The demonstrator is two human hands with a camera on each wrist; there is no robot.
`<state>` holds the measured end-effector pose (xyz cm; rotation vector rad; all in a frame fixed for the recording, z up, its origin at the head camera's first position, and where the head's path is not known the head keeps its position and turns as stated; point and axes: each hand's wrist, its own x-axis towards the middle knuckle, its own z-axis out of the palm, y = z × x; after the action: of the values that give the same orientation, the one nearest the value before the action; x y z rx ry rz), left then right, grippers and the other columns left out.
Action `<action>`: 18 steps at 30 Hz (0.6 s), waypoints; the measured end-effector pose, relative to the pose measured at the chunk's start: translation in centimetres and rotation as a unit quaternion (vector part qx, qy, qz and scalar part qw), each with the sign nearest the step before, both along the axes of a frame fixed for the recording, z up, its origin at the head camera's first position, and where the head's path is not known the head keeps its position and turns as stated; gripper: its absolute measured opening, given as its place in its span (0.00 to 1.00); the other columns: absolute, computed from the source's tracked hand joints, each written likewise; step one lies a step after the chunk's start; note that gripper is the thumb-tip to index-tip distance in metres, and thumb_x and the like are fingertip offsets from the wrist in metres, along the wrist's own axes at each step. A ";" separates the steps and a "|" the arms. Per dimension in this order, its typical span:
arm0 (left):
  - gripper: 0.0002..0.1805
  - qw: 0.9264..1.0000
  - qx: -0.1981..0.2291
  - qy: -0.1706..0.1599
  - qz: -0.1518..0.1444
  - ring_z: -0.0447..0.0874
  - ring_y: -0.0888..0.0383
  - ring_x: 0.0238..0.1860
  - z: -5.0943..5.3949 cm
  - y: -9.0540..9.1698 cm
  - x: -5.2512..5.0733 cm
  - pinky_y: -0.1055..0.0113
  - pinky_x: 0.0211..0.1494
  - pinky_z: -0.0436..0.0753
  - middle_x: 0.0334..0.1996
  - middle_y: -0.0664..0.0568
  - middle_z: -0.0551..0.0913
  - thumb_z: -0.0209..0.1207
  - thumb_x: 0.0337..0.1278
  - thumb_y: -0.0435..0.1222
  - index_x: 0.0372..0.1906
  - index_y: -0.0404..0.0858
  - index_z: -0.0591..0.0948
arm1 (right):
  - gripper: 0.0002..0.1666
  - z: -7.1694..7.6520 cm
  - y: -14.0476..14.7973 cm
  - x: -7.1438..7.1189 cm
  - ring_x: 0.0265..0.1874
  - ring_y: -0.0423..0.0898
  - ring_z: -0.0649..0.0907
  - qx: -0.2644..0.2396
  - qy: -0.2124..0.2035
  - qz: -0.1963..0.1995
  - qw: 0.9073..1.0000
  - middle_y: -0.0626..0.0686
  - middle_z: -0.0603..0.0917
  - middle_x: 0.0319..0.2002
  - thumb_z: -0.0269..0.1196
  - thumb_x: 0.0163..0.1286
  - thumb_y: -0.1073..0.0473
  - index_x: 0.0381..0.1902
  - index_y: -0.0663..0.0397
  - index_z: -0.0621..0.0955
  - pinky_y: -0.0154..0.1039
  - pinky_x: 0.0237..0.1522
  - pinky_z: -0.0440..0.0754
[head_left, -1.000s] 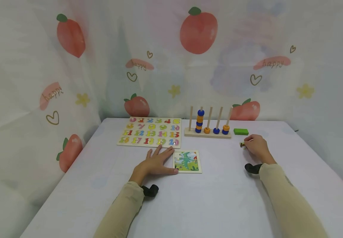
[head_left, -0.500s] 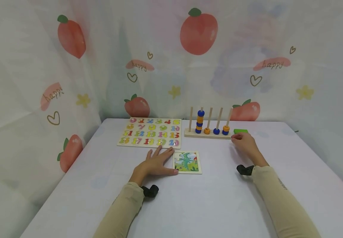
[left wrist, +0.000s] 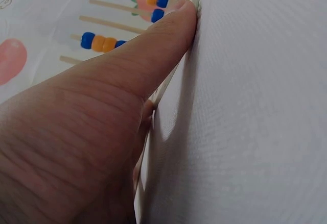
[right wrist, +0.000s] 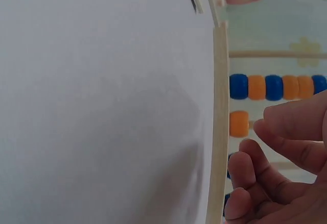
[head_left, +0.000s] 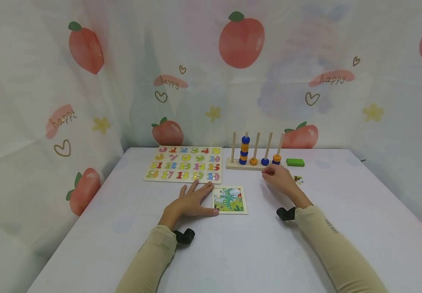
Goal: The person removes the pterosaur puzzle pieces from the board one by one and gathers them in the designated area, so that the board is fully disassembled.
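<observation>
In the head view my left hand point(head_left: 192, 202) lies spread on the table, thumb and fingers against the left side of a small framed dinosaur jigsaw puzzle point(head_left: 229, 200). A pale gap shows in the puzzle's upper left. The left wrist view has the left thumb point(left wrist: 158, 40) along the frame's edge. My right hand point(head_left: 281, 179) hovers in front of the wooden bead abacus point(head_left: 255, 166), fingers loosely bent. In the right wrist view thumb and index finger are close together, with nothing visible between them. A small loose puzzle piece point(head_left: 298, 179) lies behind the right wrist.
A number board point(head_left: 183, 164) with colourful numerals lies at the back left. A green block point(head_left: 295, 162) sits right of the abacus, whose upright pegs carry blue and orange beads. A printed curtain point(head_left: 196, 49) hangs behind the white table point(head_left: 240, 252).
My right hand has come away from the loose puzzle piece and moved left, to the front of the abacus. The piece stays on the table. My left hand keeps its place at the dinosaur puzzle.
</observation>
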<state>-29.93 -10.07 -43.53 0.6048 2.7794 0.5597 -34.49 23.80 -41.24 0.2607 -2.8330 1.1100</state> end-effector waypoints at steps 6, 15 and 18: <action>0.57 1.000 0.000 -0.002 0.000 0.30 0.46 0.87 0.0 -0.1 0.1 0.39 0.83 0.30 0.87 0.61 0.50 0.66 0.59 0.69 0.88 0.54 0.57 | 0.13 -0.2 -2.5 0.3 0.45 0.58 0.83 0.005 0.001 0.043 0.999 0.63 0.87 0.45 0.62 0.79 0.65 0.53 0.70 0.84 0.54 0.53 0.85; 0.57 1.000 -0.003 -0.004 0.001 0.29 0.46 0.87 -0.4 -0.2 -0.2 0.39 0.83 0.29 0.87 0.61 0.49 0.65 0.60 0.69 0.88 0.55 0.56 | 0.11 -0.2 -5.8 0.8 0.42 0.53 0.83 0.015 0.012 0.105 0.994 0.58 0.87 0.43 0.64 0.76 0.66 0.50 0.68 0.86 0.48 0.48 0.86; 0.57 1.000 -0.001 -0.006 0.002 0.28 0.46 0.87 -0.5 -0.1 -0.3 0.39 0.83 0.28 0.87 0.62 0.49 0.65 0.60 0.70 0.88 0.55 0.56 | 0.11 -0.1 -6.7 1.2 0.43 0.53 0.83 0.016 0.003 0.116 0.993 0.58 0.86 0.43 0.65 0.76 0.66 0.51 0.68 0.86 0.48 0.49 0.86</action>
<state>-30.24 -10.18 -43.98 0.5937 2.7710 0.5581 -33.30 17.10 -41.35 0.6075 -2.8740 1.0995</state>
